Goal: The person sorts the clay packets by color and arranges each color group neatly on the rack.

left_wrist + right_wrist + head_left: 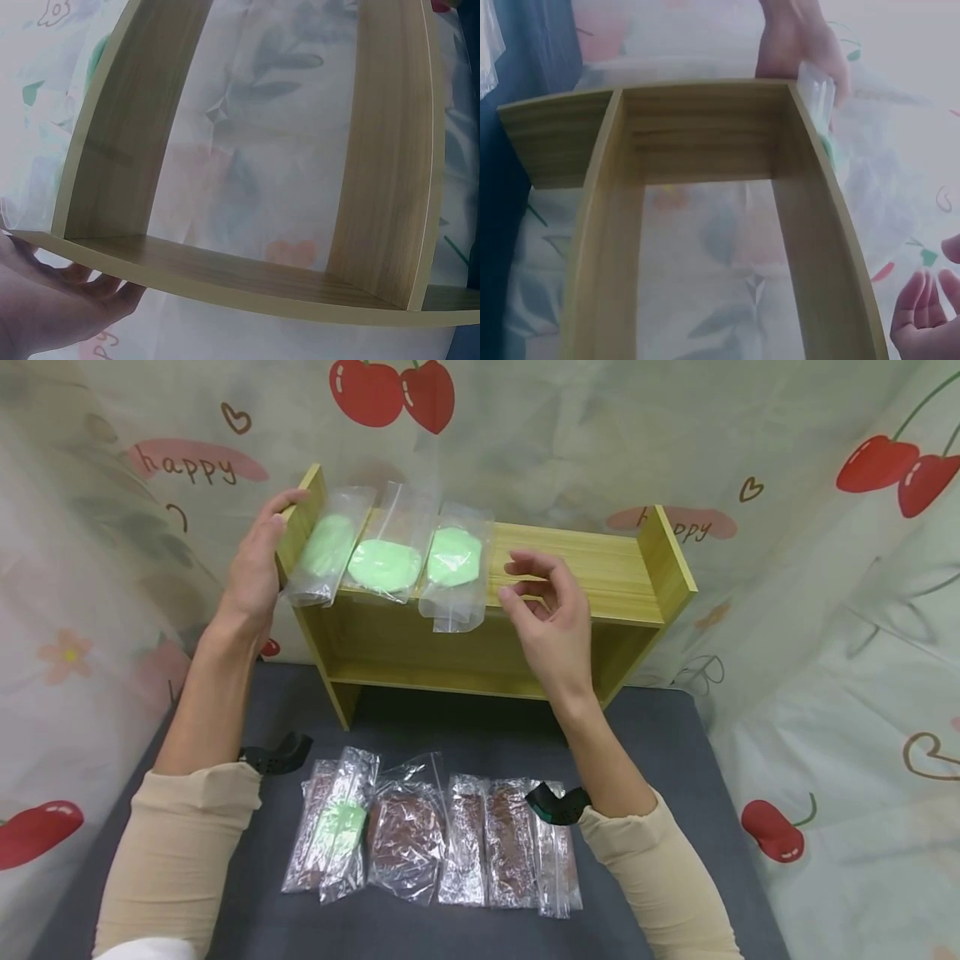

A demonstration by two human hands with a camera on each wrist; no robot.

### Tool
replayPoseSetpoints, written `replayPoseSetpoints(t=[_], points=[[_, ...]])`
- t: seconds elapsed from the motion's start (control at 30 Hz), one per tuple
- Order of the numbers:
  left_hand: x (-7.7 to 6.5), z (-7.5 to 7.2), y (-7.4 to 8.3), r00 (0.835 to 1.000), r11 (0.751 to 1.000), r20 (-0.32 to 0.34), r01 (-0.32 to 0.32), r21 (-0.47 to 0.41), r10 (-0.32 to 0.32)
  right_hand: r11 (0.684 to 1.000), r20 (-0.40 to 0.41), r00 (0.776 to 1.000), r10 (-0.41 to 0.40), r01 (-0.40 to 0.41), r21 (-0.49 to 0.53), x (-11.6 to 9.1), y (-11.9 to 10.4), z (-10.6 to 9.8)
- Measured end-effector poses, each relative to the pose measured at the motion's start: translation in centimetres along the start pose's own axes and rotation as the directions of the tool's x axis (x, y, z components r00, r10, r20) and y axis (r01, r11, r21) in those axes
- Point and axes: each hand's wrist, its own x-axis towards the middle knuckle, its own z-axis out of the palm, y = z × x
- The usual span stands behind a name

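My left hand [255, 560] holds the left side panel of a small wooden shelf [570, 568], its fingers against the panel's outer face in the left wrist view. Three clear plastic bags, each with a pale green flat piece inside, lie side by side on the top board: a left bag [330, 547], a middle bag [385, 564] and a right bag [453, 558]. The right bag's lower end hangs over the front edge. Just right of it, my right hand [555, 618] hovers over the board's front edge, fingers loosely bent with nothing between them.
On the dark table [645, 893] in front lies a row of several clear bags with brown contents, such as a wide brown bag [407, 839]. A bag with a green piece [345, 831] overlaps the leftmost ones. Printed curtains [540, 443] surround the table.
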Motion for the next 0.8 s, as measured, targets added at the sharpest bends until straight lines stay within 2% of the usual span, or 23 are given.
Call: replayPoseSetpoints(t=[0.23, 0.47, 0.8], points=[[0.1, 0.2, 0.0, 1.000, 1.000, 0.000, -0.001, -0.010, 0.001, 0.999, 0.017, 1.000, -0.013, 0.012, 0.035, -2.1, 0.4, 0.0], [0.1, 0.2, 0.0, 1.000, 1.000, -0.004, 0.009, 0.008, -0.009, 0.997, 0.056, 0.998, -0.001, -0.004, 0.082, -4.8, 1.8, 0.8], [0.1, 0.1, 0.1, 1.000, 1.000, -0.014, 0.023, -0.002, -0.023, 0.985, 0.112, 0.989, 0.101, -0.115, 0.127, -8.5, 4.0, 2.2]])
